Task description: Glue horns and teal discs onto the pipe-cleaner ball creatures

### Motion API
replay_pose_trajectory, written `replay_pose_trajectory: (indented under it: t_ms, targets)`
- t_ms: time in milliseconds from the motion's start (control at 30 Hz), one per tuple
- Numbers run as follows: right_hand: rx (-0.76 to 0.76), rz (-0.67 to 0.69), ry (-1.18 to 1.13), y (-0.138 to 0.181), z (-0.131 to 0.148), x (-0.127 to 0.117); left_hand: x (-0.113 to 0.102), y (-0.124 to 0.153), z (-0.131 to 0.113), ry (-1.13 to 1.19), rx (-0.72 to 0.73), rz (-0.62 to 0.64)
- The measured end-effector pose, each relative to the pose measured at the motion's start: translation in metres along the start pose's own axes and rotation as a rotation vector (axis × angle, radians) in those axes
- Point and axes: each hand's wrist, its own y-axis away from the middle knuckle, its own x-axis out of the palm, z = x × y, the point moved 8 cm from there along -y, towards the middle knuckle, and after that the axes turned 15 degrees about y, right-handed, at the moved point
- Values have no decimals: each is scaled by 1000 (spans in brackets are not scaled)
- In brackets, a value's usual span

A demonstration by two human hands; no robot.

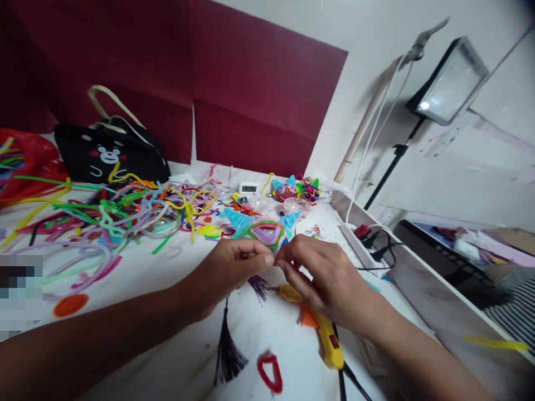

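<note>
My left hand (238, 264) and my right hand (321, 275) meet over the table, thumbs and fingertips pinched close together. What lies between them is too small to make out. Just behind the fingertips is a colourful animal-head craft (267, 228) with light-blue ears, its lower part hidden by my hands. A dark purple tassel (229, 351) hangs or lies below my left hand, and a second tassel (259, 287) shows under the fingers. Beneath my right hand lies a yellow glue gun (330, 340). A red loop of pipe cleaner (271, 374) rests nearer to me.
Tangled pipe cleaners (121, 214) spread over the left, before a black bag (111, 150). Finished animal heads (295, 190) and a small digital clock (249, 188) stand at the back. On the right are a power strip (365, 248) and a lamp (451, 81). An orange disc (71, 305) lies left.
</note>
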Motion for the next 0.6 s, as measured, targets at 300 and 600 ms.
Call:
replay_pose_trajectory:
  t_ms: [300, 600]
  targets:
    - [-153, 8, 314, 2, 20, 0, 0, 3, 17, 84, -61, -9]
    - [-174, 24, 270, 4, 26, -4, -3, 7, 19, 103, -70, -28]
